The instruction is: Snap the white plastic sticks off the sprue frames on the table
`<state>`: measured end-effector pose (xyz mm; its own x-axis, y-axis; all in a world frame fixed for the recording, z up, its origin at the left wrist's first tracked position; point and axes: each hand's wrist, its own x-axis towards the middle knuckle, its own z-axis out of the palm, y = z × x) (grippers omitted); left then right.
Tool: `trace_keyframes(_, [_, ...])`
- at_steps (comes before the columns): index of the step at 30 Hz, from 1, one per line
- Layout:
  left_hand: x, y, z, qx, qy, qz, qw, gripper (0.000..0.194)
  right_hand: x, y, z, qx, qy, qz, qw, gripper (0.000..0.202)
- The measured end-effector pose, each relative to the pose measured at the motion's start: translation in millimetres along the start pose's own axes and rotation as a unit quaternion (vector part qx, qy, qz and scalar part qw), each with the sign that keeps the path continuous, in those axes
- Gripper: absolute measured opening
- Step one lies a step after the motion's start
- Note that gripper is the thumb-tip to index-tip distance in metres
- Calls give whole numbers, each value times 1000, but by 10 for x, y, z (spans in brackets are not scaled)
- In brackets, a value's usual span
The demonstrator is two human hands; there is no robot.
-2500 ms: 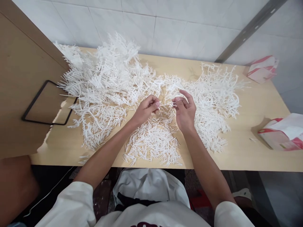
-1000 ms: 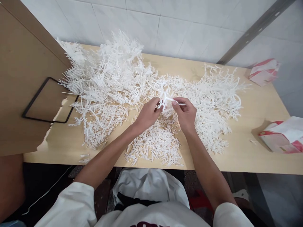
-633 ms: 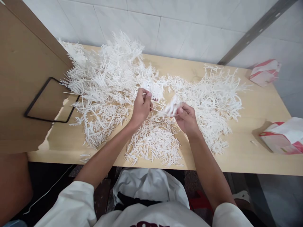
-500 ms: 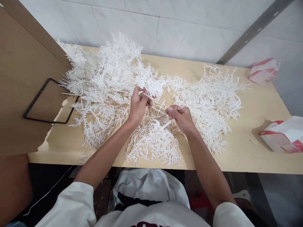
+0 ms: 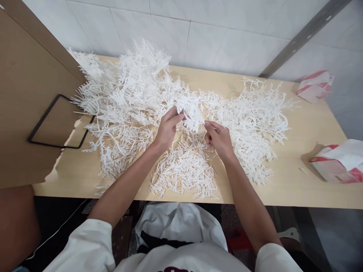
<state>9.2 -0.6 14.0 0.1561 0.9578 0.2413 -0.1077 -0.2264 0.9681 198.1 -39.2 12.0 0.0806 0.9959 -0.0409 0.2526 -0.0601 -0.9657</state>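
Since 0.5 s ago: right hand (image 5: 219,138), raised; 1 white branched sprig (image 5: 193,109), now spread between the hands. Left hand (image 5: 167,128): closed on the sprig's left side. Right: thumb and forefinger pinched, seemingly on 1 of its tips. Step, as I judge remotely: picking tips off the sprig. Next move, I'd say: firm left hold, short right pull. Nearer the body: loose sliver pile (image 5: 184,172), on the wooden tabletop (image 5: 286,185).

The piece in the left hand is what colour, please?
The piece is white, showing best in the head view, the only one.
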Motion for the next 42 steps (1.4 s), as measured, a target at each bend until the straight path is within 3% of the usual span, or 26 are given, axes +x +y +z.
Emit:
trace_keyframes(3, [-63, 28, 40, 42, -23, 3, 999, 33, -24, -47, 25, 122, -61, 3, 991, 42])
trace_keyframes(7, [-123, 84, 95, 68, -50, -31, 996, 39, -4, -33, 70, 186, -13, -47, 981, 38])
trace_keyframes(14, [-148, 102, 125, 136, -115, -42, 983, 31, 0, 8, 62, 105, -10, -98, 990, 42])
trace_keyframes(18, [-161, 135, 130, 139, -141, -23, 980, 20, 6, 34, 60, 97, 47, -107, 988, 22])
trace_keyframes(22, [-132, 130, 124, 127, -125, -11, 984, 5, -19, 11, 92, 89, 57, -98, 990, 23])
trace_keyframes(29, [-154, 123, 150, 145, -108, -48, 982, 33, -47, 12, 134, 17, 73, -137, 988, 19])
trace_keyframes(39, [-143, 25, 169, 146, -88, -38, 985, 42, -67, -5, 126, 10, 9, -153, 988, 27])
trace_keyframes(42, [-138, 45, 166, 181, -108, -32, 977, 44, -68, -30, 126, 7, 19, -147, 989, 22])
